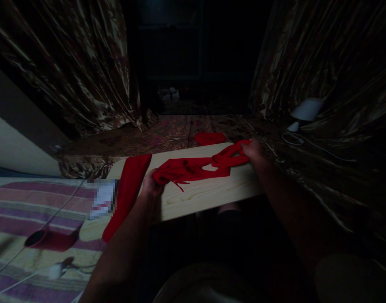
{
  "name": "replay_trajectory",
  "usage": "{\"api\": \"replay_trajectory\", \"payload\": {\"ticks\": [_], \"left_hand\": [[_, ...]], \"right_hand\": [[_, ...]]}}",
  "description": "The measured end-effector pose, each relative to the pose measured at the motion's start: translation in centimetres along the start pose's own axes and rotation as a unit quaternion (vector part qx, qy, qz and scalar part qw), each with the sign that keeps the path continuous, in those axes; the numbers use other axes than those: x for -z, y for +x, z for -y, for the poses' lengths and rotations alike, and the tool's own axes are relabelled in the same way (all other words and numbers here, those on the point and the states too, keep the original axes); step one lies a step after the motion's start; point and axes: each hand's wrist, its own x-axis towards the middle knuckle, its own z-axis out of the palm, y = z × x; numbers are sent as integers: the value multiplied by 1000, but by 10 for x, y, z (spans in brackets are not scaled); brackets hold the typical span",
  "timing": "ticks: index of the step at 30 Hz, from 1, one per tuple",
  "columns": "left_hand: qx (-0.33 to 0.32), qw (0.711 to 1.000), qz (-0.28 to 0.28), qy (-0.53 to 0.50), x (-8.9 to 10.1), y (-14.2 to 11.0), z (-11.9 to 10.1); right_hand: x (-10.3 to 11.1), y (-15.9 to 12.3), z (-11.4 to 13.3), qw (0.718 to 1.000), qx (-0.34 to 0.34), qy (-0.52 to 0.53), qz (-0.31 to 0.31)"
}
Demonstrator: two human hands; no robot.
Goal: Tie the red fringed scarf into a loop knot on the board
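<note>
A red garment (197,167) with thin strings lies stretched across a pale wooden board (199,193). My left hand (151,184) is closed on its left end, near the board's front edge. My right hand (255,152) is closed on its right end at the board's far right corner. A long red cloth strip (128,191) hangs over the board's left part, just left of my left hand. Another red piece (210,137) lies beyond the board's far edge.
The scene is dim. Patterned curtains (70,63) hang left and right. A striped bedcover (32,219) lies at the left with a red cup (49,240), white cables and a small blurred packet (102,199). A white lamp (305,111) stands at the right.
</note>
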Motion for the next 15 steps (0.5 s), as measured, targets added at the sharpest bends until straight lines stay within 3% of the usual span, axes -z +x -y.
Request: {"api": "replay_trajectory", "payload": {"ticks": [3,6,8,10,12,15], "left_hand": [[-20,1000,1,-10,3,-4,4],[-35,999,12,-26,4,-7,5],[-50,998,5,-43,5,-9,4],[-57,997,3,-55,7,-12,3],[-61,996,4,-64,10,-14,1],[-87,994,-13,-66,14,-16,-3]], "right_hand": [[-15,-31,13,997,36,-67,8],[-31,-70,39,979,176,-105,11],[-41,-96,56,950,270,-104,114],[-51,-117,67,899,345,-125,239],[-61,-131,68,863,369,-163,302],[-73,-132,56,871,347,-198,286]]}}
